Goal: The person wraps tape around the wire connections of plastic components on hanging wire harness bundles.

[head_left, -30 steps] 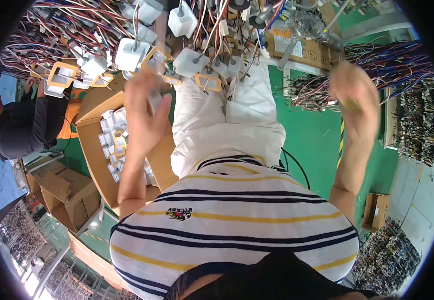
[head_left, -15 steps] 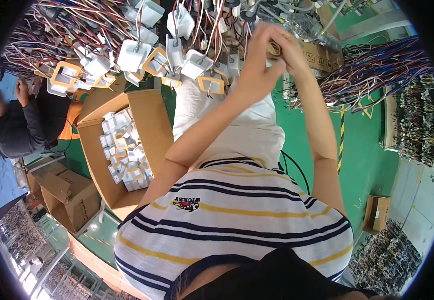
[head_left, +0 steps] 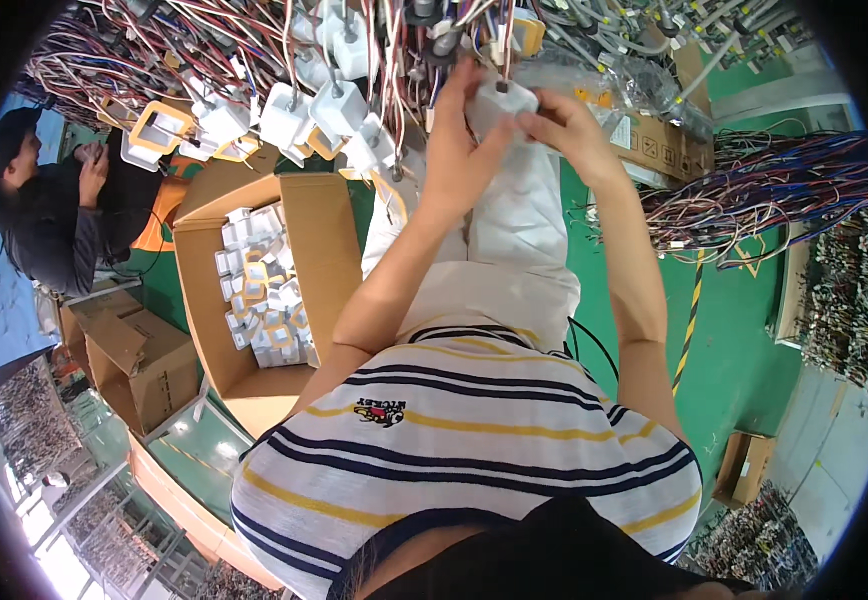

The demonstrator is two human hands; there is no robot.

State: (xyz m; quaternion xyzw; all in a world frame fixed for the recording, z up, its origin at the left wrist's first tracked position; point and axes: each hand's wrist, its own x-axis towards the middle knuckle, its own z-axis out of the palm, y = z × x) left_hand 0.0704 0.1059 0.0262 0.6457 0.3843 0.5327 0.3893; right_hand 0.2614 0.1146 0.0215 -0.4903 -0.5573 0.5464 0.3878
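A white plastic housing (head_left: 506, 100) with a wire running into its top is between my two hands, above my lap. My left hand (head_left: 462, 150) grips its left side, with the thumb across the near face and the fingers behind. From the right, my right hand (head_left: 576, 130) pinches its edge between thumb and fingers. To the left of my hands, more white housings (head_left: 339, 105), some with yellow-orange rims, hang from cables at the edge of a heap of wires (head_left: 244, 50). My fingers partly cover the held housing's sides.
An open cardboard box (head_left: 319, 230) with many white housings stands at my left. Beyond it are another carton (head_left: 159, 370) and a seated co-worker (head_left: 49, 220). A wire bundle (head_left: 754, 195) juts out at the right, near a carton (head_left: 669, 145) and clear plastic bags (head_left: 644, 90).
My hands, close together before, have moved apart and lower, and a white housing now shows between them. The view has shifted slightly. The co-worker's head and hands have moved.
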